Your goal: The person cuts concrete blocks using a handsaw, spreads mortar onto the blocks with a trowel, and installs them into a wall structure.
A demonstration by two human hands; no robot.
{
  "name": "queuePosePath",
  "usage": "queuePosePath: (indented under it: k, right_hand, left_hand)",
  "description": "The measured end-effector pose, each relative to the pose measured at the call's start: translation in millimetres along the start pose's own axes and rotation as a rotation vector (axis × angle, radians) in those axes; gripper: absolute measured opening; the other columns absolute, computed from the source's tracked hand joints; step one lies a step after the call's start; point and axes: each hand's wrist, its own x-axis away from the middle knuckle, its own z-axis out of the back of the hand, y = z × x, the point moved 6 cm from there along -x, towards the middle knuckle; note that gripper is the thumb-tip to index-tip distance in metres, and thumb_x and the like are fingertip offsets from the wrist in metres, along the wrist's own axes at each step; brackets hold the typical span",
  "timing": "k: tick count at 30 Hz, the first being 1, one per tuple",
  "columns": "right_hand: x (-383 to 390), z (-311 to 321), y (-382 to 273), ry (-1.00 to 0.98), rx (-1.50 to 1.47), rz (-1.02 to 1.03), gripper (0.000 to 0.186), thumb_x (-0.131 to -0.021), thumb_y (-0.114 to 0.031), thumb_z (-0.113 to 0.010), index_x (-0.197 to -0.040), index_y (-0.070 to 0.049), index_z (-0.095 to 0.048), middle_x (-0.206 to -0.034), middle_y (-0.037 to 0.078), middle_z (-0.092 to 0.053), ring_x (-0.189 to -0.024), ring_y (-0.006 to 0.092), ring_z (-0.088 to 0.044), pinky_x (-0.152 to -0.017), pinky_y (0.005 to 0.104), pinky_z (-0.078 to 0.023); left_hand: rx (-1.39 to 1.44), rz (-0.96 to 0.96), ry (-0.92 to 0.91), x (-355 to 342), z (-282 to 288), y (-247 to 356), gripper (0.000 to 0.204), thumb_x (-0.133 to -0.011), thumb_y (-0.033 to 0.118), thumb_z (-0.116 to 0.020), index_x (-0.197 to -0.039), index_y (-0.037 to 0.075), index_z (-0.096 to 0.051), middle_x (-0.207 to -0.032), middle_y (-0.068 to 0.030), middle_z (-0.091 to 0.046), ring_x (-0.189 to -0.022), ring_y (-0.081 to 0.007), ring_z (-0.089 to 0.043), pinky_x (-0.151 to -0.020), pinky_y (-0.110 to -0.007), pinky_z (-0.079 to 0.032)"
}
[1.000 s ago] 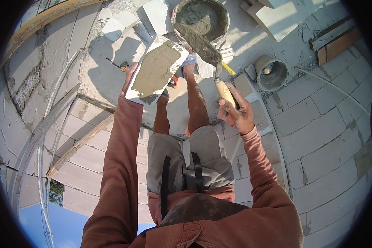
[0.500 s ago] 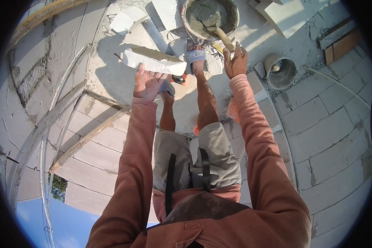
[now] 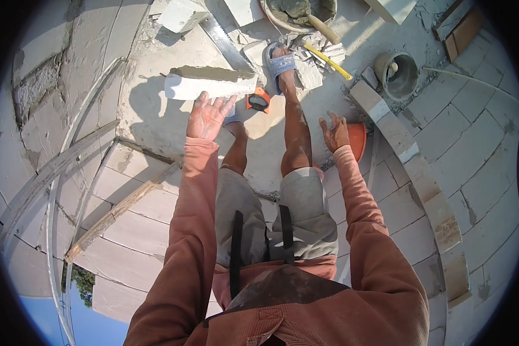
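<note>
A white block (image 3: 207,89) with grey mortar along its far edge rests on the upturned palm and fingers of my left hand (image 3: 205,118). Its weight seems carried there, and a shadow falls on the floor at the left. My right hand (image 3: 335,132) is empty, its fingers apart and slightly bent. Just beside it is an orange-red bucket (image 3: 357,138), partly hidden by that hand. On the floor between block and sandalled foot lies an orange-and-black object (image 3: 258,100) whose kind I cannot tell.
A mortar tub (image 3: 331,10) with a wooden-handled trowel (image 3: 324,29) stands at the far side. A handsaw (image 3: 228,49), a yellow-handled tool (image 3: 328,60) and broken block pieces lie nearer. To the right are a grey bucket (image 3: 399,75) and a low block row (image 3: 421,167); a timber (image 3: 121,213) slants at the left.
My right hand has moved nearer, away from the trowel handle, and now is beside the orange-red bucket. The block stays on my left hand, turned a little more level. The view has shifted.
</note>
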Motion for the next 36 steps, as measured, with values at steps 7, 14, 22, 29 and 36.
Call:
queuePosePath:
  k: [7, 14, 22, 29, 36]
  right_hand:
    - [-13, -55, -23, -0.027, -0.049, -0.107, 0.038, -0.094, -0.038, -0.061, -0.114, -0.006, -0.068, -0.116, 0.024, -0.066, -0.107, 0.0434, -0.062, -0.092, 0.049, -0.049]
    - [-30, -177, -81, -0.177, 0.031, 0.018, 0.035, -0.095, -0.04, -0.055, -0.108, -0.011, -0.069, -0.108, 0.019, -0.07, -0.1, 0.0379, -0.067, -0.087, 0.0475, -0.052]
    - [-38, -256, -59, -0.312, 0.051, -0.001, 0.04, -0.095, -0.031, -0.058, -0.131, -0.015, -0.061, -0.129, 0.016, -0.064, -0.118, 0.0355, -0.062, -0.099, 0.0458, -0.05]
    - [165, -143, -142, -0.202, -0.537, 0.461, 0.03, -0.098, -0.03, -0.062, -0.108, -0.003, -0.068, -0.085, 0.014, -0.069, -0.077, 0.0238, -0.065, -0.074, 0.0343, -0.052]
    - [329, 52, -217, -0.297, -0.699, 0.43, 0.038, -0.098, -0.036, -0.063, -0.111, 0.0, -0.066, -0.093, 0.01, -0.068, -0.077, 0.0164, -0.066, -0.073, 0.0316, -0.056]
  left_hand:
    - [-0.094, 0.047, 0.093, 11, 61, -10, 0.035, -0.089, 0.017, -0.073, -0.115, 0.005, -0.053, -0.144, -0.013, -0.043, -0.141, -0.033, -0.036, -0.123, -0.055, -0.024]
    - [-0.146, -0.016, 0.134, 49, 105, -26, 0.041, -0.089, 0.018, -0.073, -0.12, 0.003, -0.052, -0.152, -0.0145, -0.037, -0.146, -0.0337, -0.029, -0.124, -0.053, -0.023]
    - [-0.199, -0.085, 0.098, 125, 116, -57, 0.082, -0.091, 0.038, -0.068, -0.152, 0.003, -0.026, -0.158, -0.0198, -0.027, -0.147, -0.0369, -0.026, -0.123, -0.055, -0.024]
    - [-0.024, -0.092, -0.037, 306, 40, -20, 0.085, -0.087, 0.042, -0.069, -0.154, 0.011, -0.027, -0.156, -0.011, -0.035, -0.144, -0.0325, -0.034, -0.118, -0.054, -0.03]
    - [0.182, -0.3, -0.362, 433, -67, 36, 0.056, -0.094, 0.047, -0.061, -0.134, 0.008, -0.057, -0.12, -0.0105, -0.067, -0.103, -0.0226, -0.068, -0.093, -0.038, -0.053]
